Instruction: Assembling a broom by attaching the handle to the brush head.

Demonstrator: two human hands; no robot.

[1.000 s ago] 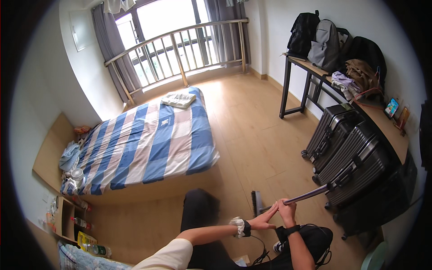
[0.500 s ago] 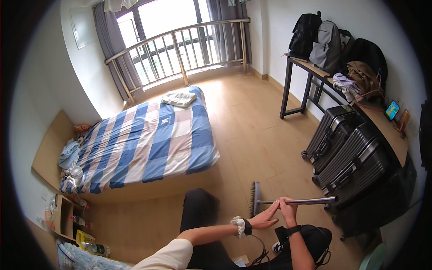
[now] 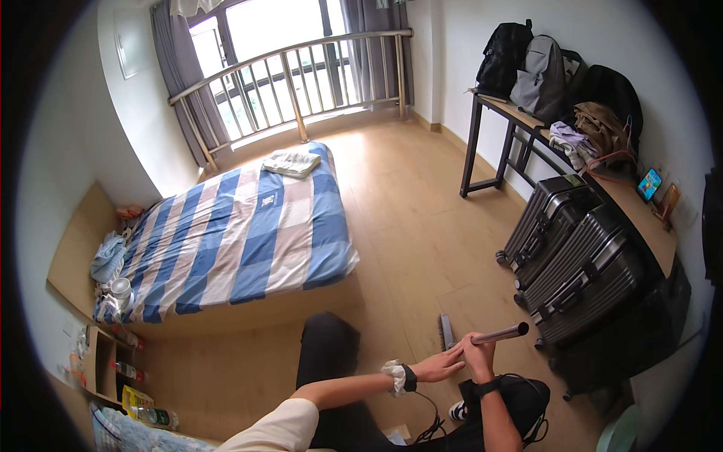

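My right hand (image 3: 477, 357) is wrapped around the metal handle of a broom (image 3: 503, 334), whose free end points up to the right. The broom's grey head (image 3: 446, 331), with dark bristles along its left side, shows just beyond my hands, low over the floor. Whether it touches the floor I cannot tell. My left hand (image 3: 438, 367) has its fingers stretched out, with the fingertips against the right hand and handle. A white scrunchie (image 3: 395, 377) and a black band sit on the left wrist. Part of the handle is hidden behind my hands.
A bed (image 3: 233, 233) with a blue checked sheet stands left, a folded cloth (image 3: 291, 163) on it. Black suitcases (image 3: 580, 275) stand close on the right, beside a narrow table (image 3: 640, 218) bearing bags and clothes. Bottles (image 3: 154, 416) lie lower left. A railing (image 3: 294, 90) fronts the window.
The broom has swung in my hands: its handle end has come left and points more toward me, while its head has turned and shifted slightly right. The whole view has shifted a little.
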